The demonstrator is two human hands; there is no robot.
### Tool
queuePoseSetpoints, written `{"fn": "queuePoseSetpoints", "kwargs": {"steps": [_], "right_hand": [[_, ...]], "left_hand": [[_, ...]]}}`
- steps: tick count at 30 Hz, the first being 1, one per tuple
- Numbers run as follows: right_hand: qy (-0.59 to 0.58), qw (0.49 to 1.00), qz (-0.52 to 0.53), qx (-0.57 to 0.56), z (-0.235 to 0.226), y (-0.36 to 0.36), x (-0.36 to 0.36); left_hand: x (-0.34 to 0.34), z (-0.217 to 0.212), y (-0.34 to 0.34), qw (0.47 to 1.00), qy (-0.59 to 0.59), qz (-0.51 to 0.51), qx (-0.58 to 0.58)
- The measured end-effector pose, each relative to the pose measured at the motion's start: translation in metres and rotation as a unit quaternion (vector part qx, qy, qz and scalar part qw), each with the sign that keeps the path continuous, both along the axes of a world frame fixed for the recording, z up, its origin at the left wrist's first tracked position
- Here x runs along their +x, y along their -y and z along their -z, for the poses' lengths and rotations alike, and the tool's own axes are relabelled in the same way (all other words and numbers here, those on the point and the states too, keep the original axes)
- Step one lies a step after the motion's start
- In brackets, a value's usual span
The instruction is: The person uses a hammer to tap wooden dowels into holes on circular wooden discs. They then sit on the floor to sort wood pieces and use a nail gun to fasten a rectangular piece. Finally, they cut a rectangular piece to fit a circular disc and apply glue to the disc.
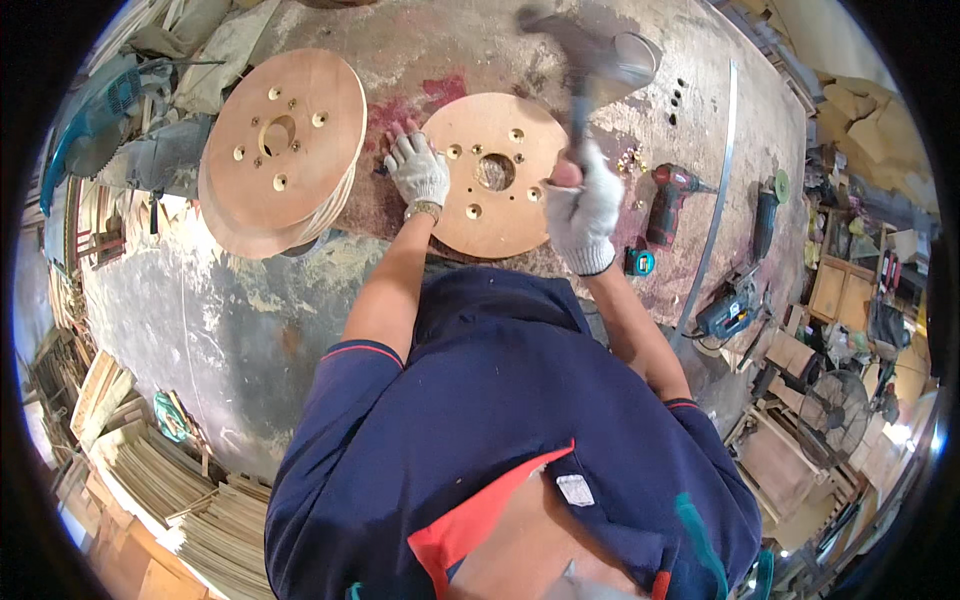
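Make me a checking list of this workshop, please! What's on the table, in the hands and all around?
Surface: worn table with reddish stains.
Job's things: round wooden board with a middle hole; hammer, blurred.
Clutter: board stack on the left; drill, metal strip and grinder on the right.
Hands: left hand, gloved, fingers spread at the board's left edge; right hand, gloved, grips the hammer.
Cables: dark cord near the blue power tool; its path is unclear.
Surroundings: wood strips lower left; fan lower right.
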State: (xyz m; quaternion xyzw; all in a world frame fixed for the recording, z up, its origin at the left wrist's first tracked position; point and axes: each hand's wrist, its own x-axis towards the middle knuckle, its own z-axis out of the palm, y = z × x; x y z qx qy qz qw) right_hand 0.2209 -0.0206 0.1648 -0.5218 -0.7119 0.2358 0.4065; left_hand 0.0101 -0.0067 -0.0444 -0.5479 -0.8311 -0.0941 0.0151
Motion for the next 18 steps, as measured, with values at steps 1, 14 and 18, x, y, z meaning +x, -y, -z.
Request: {"fn": "queuePoseSetpoints", "kwargs": {"steps": [1, 14, 18], "right_hand": [[-0.047, 0.997, -0.002, 0.062, -0.004, 0.004, -0.002], [0.217, 0.961, 0.002, -0.173, 0.129, 0.017, 0.015], [0.262, 0.938, 0.035, -0.223, 0.126, 0.019, 0.034]], "left_hand": [[-0.001, 0.001, -0.003, 1.0, -0.001, -0.004, -0.01], [-0.005, 0.008, -0.017, 0.999, -0.02, 0.004, 0.037], [-0.007, 0.008, -0.015, 0.999, 0.033, -0.003, 0.029]]}}
